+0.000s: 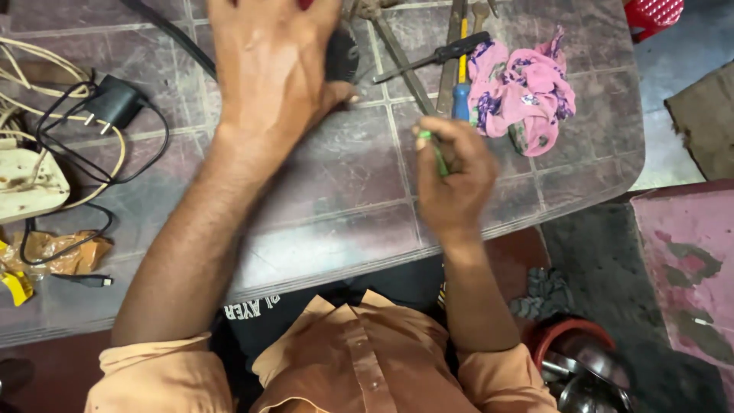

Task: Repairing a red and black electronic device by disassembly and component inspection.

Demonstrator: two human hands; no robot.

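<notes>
Green-handled, the small tool [437, 153] sat pinched in your right hand [453, 180] over the tiled worktop [336, 199]. Your left hand [271, 69] lay spread flat on a dark round object [342, 53], gripping nothing visible.

One head-worn camera looks steeply down, close over the person's forearms and worn table [344, 229].

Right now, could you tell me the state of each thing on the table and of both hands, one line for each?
left hand: flat, pressing down on a dark round object
right hand: closed around a thin green tool
black power adapter: unplugged, prongs bare
pink cloth: crumpled beside the tools
black-handled screwdriver: lying loose
blue-handled screwdriver: lying loose, partly under the cloth
white extension board: lying at the table's edge
</notes>
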